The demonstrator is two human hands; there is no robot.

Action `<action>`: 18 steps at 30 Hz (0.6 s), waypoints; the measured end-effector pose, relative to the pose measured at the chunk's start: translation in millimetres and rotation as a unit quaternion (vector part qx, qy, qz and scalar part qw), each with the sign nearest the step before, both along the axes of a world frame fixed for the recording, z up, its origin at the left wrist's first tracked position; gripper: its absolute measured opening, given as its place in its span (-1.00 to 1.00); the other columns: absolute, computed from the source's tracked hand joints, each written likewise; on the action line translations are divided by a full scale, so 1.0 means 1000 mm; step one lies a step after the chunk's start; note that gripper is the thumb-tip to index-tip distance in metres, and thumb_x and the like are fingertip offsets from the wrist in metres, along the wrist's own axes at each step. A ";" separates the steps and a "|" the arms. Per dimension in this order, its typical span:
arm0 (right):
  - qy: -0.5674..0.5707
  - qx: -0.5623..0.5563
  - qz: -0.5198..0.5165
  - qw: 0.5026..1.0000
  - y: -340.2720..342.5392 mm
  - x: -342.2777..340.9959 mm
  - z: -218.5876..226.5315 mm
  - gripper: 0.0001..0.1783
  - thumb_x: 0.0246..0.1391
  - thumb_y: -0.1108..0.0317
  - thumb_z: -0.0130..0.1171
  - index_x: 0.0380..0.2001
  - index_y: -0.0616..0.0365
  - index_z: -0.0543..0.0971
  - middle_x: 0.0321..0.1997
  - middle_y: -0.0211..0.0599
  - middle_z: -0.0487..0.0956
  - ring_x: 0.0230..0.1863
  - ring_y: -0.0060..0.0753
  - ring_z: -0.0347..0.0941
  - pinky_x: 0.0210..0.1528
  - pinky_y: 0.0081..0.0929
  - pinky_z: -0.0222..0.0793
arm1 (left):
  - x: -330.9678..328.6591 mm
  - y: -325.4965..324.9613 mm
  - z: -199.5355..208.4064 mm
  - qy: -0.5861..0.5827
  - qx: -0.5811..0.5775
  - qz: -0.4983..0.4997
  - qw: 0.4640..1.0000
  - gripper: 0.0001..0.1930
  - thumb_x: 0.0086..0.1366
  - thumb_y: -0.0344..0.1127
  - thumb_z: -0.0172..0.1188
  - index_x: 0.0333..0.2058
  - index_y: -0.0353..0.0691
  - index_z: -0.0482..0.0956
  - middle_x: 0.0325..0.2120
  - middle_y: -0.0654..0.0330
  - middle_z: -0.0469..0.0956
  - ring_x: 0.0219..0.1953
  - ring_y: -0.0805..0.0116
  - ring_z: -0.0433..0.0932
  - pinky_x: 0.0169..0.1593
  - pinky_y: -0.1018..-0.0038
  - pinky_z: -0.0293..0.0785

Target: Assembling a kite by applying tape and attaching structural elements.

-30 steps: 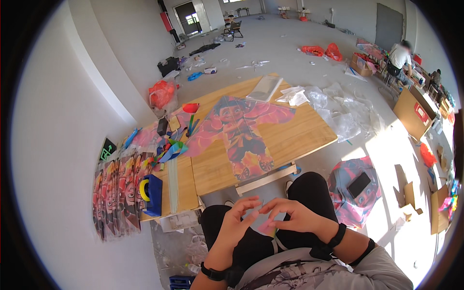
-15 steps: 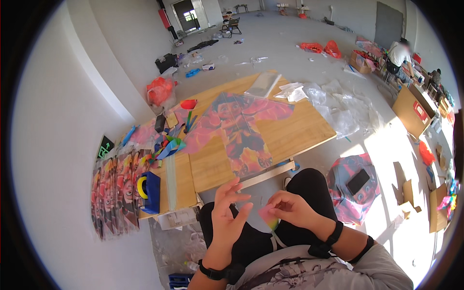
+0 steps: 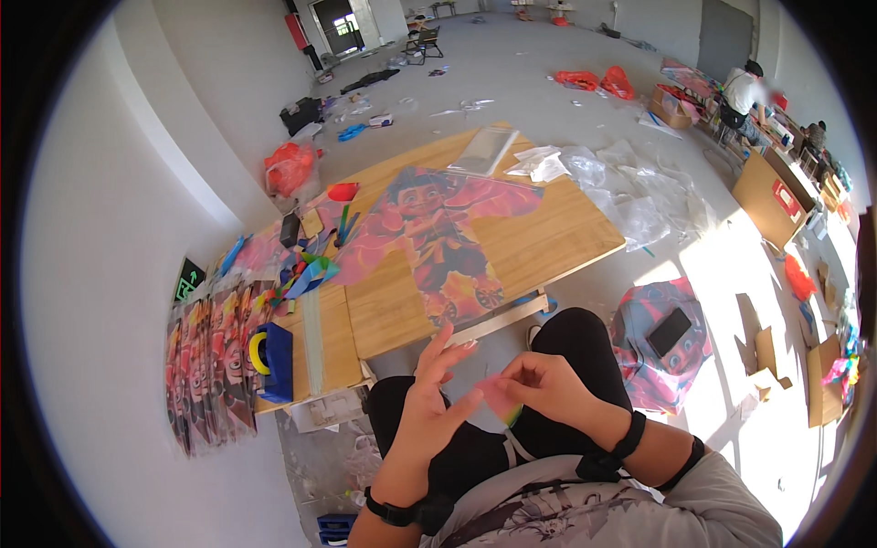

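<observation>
Above my lap, my right hand (image 3: pixel 546 388) pinches a small, thin pink piece with a yellow-green lower edge (image 3: pixel 499 402) between thumb and fingers. My left hand (image 3: pixel 429 397) is raised beside it with the fingers spread; its thumb tip is close to the piece's left edge, and I cannot tell if they touch. On the wooden table (image 3: pixel 384 315) before me lies a flat printed cartoon-figure sheet (image 3: pixel 443 233), with wide pink and red sleeves. Its lower end reaches the table edge nearest my hands.
A blue tape dispenser (image 3: pixel 276 365) stands at the table's left, by hanging printed sheets (image 3: pixel 210 370) and colourful strips (image 3: pixel 313 274). Clear plastic bags (image 3: pixel 630 196) lie beyond the right edge. A phone (image 3: pixel 670 332) rests on a printed thing to my right. Another person (image 3: pixel 742 96) sits far right.
My left hand has come closer to the pink piece, its thumb now near the piece's edge. My right hand keeps its pinch. The whole view has shifted slightly.
</observation>
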State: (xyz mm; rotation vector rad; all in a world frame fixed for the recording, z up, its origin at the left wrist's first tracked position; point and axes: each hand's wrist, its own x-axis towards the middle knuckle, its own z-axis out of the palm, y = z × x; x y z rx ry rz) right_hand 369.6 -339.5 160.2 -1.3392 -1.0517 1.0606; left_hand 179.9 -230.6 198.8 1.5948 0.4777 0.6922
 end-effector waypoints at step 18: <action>0.019 -0.020 -0.031 0.999 0.005 0.008 -0.005 -0.81 0.23 0.39 0.27 -0.23 0.35 0.64 -0.33 -0.36 0.68 -0.31 -0.70 0.57 -0.23 -0.66 0.50 | -0.003 0.016 -0.021 -0.065 -0.299 -0.126 0.944 -0.41 0.52 0.01 -0.20 0.06 -0.43 0.58 0.45 0.08 0.14 0.39 0.21 0.23 0.39 0.31 0.06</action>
